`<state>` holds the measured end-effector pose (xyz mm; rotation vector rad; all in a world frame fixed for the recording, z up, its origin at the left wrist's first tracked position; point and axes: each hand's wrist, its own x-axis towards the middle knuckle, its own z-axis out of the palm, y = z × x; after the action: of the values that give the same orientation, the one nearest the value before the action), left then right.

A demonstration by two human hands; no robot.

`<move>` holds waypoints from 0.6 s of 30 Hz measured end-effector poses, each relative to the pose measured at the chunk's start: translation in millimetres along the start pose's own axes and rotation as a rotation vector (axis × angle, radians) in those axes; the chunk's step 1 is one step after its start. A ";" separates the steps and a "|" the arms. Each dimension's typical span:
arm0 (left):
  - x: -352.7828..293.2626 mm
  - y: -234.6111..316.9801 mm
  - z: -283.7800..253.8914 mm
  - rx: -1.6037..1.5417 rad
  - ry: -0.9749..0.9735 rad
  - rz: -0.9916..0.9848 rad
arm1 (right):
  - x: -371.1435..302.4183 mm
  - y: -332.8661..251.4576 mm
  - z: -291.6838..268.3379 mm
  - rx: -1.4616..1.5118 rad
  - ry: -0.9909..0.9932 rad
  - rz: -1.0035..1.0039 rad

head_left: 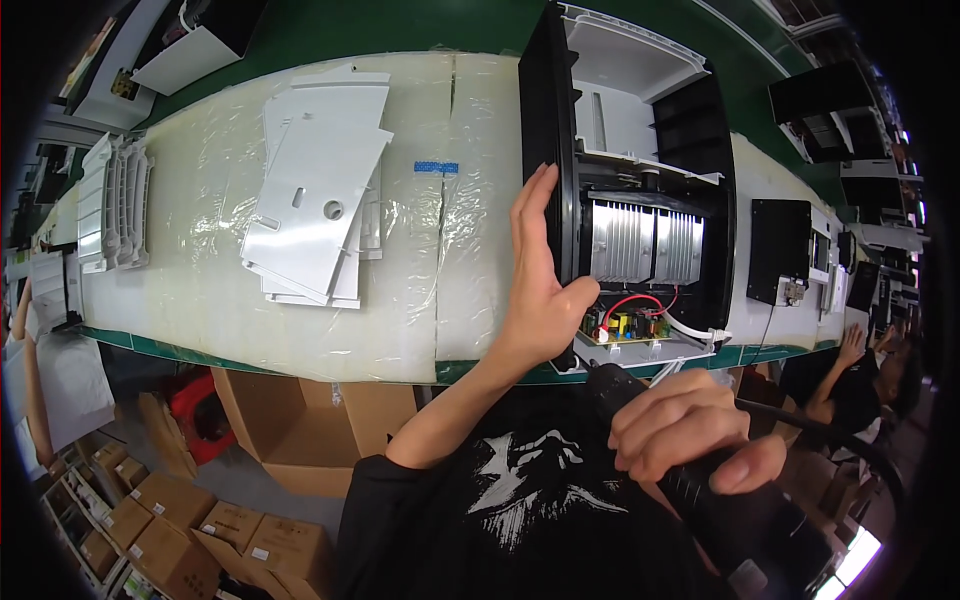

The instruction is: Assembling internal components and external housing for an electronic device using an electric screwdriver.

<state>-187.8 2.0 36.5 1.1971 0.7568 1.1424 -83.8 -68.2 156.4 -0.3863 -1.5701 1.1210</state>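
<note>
An open black appliance housing (548, 110) stands on the workbench, with a white panel in its upper part. Inside it sit finned metal heat sinks (622, 243), and below them a small circuit board (630, 326) with red and white wires. My left hand (543, 290) grips the housing's left wall, fingers stretched along the outside and thumb over the edge near the board. A black corded electric screwdriver (690, 500) is held in my right hand (690, 430), its nose pointing at the housing's near edge. Whether its tip touches a screw is hidden.
Stacked white plastic plates (310, 190) lie left of the housing, and white slatted parts (115, 205) farther left. A black unit (780, 250) stands at the right. Below the bench are an open carton (330, 420) and several closed boxes (170, 540). Other people work at both sides.
</note>
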 end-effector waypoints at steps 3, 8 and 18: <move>0.3 -0.4 0.3 -0.035 0.020 -0.029 | -2.9 3.2 -2.5 0.034 0.018 -0.004; 2.7 -2.2 1.5 -0.016 0.007 -0.005 | 3.4 -10.7 3.4 -0.020 0.149 0.028; 3.8 18.3 8.8 0.024 0.038 -0.146 | -56.8 -146.4 -79.7 -0.494 0.660 -0.675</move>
<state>-183.5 2.3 56.7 1.1240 0.8749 1.0403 51.2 -147.3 237.1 -0.4430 -1.2062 0.0487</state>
